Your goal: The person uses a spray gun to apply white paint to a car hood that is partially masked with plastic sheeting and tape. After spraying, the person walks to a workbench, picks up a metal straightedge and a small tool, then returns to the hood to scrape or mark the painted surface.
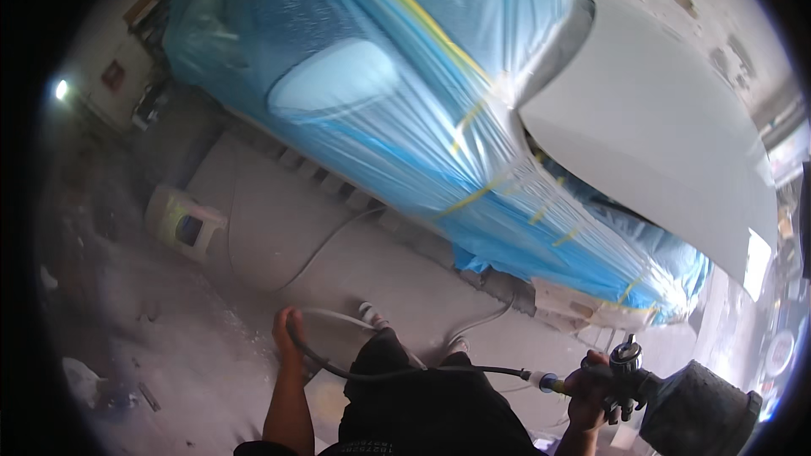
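Observation:
My right hand (585, 393) is wrapped round the handle of a spray gun (626, 376), low on the right. A large, dusty grey cup (699, 412) is attached to the gun and lies tilted to its right. From the gun's handle a dark air hose (380, 376) runs left across my front. It loops up through my left hand (288, 333), whose fingers are closed round it. Ahead stands a car wrapped in blue plastic film (397, 152), held down with yellow tape (477, 197). On the right its light grey hood (650, 127) is raised, and the gun is apart from it.
A whitish plastic jug (187, 224) with a cut-out side is on the dusty floor at left. A thin hose (334, 236) snakes over the floor by the car. My feet (372, 315) stand near it. Light haze blurs the left side, where a lamp (61, 89) shines.

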Available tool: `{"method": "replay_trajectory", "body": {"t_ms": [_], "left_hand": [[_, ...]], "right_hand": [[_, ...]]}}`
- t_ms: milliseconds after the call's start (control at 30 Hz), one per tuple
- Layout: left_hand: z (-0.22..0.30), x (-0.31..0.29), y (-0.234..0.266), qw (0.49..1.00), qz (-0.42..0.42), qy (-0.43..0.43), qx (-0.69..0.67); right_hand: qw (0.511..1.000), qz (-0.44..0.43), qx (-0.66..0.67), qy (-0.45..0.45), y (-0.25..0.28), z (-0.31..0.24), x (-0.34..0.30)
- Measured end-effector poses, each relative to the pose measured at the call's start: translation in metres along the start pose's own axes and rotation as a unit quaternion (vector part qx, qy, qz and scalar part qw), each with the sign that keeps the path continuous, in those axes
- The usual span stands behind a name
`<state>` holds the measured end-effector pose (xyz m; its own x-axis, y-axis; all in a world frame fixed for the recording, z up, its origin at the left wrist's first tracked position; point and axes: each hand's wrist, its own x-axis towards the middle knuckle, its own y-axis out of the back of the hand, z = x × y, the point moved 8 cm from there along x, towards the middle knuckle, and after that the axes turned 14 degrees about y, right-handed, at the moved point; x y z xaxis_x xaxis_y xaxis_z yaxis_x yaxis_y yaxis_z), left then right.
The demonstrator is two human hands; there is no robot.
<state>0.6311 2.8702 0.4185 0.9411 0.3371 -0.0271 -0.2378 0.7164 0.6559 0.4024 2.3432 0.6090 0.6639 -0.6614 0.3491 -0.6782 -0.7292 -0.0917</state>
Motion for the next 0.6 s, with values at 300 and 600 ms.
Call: {"method": "replay_trajectory", "body": {"t_ms": [300,600], "left_hand": [[-0.154,0.09,0.13,0.984,0.151,0.09,-0.035],[-0.205,0.142,0.27,0.943,0.292,0.157,-0.019]], "right_hand": [[0.992,-0.118,0.02,-0.023,-0.259,0.026,0.022],[0.937,-0.316,0.099,0.107,-0.53,0.01,0.037]]}}
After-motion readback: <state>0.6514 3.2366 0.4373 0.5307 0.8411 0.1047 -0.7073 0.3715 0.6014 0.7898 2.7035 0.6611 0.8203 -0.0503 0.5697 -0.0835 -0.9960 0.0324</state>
